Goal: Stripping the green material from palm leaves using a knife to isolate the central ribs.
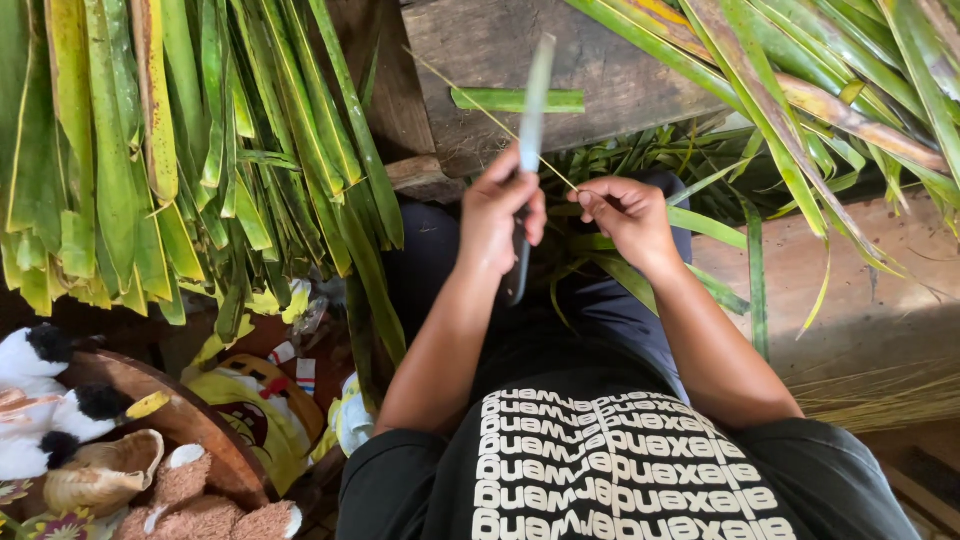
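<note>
Left hand [497,215] was clenched round the handle of one long knife [530,130], blade pointing up and away over a wooden block [620,80]. Right hand [630,215] pinched one thin pale leaf rib [490,115] between fingertips; the rib ran up-left, crossing the blade between both hands. One cut green strip [515,99] lay on the block. Many palm leaves [170,150] hung at left. A yellow printed bag [250,420] lay lower left, beside plush toys [215,505].

Ahead of you sits a worn wooden block [600,70]. One short green leaf strip [517,99] lies flat on it.
</note>
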